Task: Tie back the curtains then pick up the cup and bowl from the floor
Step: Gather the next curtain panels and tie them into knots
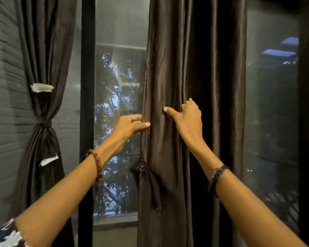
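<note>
Your left hand grips the left edge of the dark brown satin curtain, thumb laid across the front of the cloth and fingers curled behind it. Your right hand pinches a fold further right, thumb stretched flat on the glossy surface, the other fingers tucked into a pleat and hidden. The curtain hangs straight down in front of you, its long axis vertical, creased into narrow lengthwise folds with a soft sheen; its top and bottom run out of view. A loose fabric tie strip of the same brown dangles from its left edge below your left hand. To the far left a second brown curtain is already cinched at its waist by a knotted band, with pale tape scraps stuck on it. Between them, the window pane shows blurred foliage. The cup and bowl cannot be seen.
</note>
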